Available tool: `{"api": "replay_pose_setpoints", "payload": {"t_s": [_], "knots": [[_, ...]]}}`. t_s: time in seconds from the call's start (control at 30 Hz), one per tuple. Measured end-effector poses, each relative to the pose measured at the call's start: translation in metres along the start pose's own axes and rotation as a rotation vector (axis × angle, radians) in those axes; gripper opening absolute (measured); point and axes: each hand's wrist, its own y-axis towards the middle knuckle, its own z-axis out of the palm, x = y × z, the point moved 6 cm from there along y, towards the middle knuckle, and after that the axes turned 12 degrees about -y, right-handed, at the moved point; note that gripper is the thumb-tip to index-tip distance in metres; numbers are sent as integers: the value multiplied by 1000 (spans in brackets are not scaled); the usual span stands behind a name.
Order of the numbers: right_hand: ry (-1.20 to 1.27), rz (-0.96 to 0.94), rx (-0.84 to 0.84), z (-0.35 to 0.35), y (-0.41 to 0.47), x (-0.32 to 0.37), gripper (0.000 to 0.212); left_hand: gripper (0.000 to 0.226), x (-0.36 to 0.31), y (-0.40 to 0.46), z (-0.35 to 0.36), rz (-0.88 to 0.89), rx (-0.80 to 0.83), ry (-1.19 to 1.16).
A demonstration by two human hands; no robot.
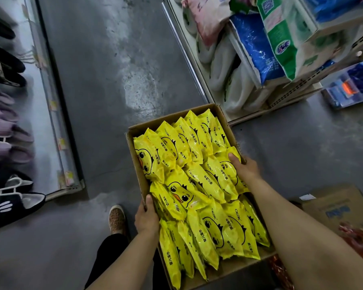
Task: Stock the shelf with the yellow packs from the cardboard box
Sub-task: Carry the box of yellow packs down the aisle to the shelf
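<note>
An open cardboard box [197,117] fills the lower middle of the head view, held above the grey floor. It is packed with several yellow packs [199,178] printed with a cartoon duck, lying in overlapping rows. My left hand [146,218] grips the box's left wall, thumb over the rim and touching a pack. My right hand [244,167] grips the right wall, thumb resting on a yellow pack. The shelf [289,95] stands at the upper right, just beyond the box's far corner.
The shelf holds blue, green and white bagged goods [258,49]. A low rack with slippers [6,130] runs along the left. A second cardboard box [335,206] and red packaging [360,239] lie at the right. My foot [116,218] is on the concrete floor.
</note>
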Motion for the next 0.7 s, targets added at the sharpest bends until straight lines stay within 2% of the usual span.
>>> {"api": "replay_pose_setpoints", "payload": {"t_s": [0.13, 0.33, 0.53, 0.7], "knots": [[-86, 18, -24, -3, 2, 5, 68, 57, -1, 4, -1, -10, -21, 25], [-144, 19, -25, -3, 12, 2, 62, 56, -13, 3, -2, 44, -81, 138], [-302, -5, -99, -6, 5, 5, 55, 55, -23, 3, -12, 93, -84, 225], [-325, -22, -135, -5, -10, 4, 52, 58, -35, 11, -22, 135, -55, 238]]}}
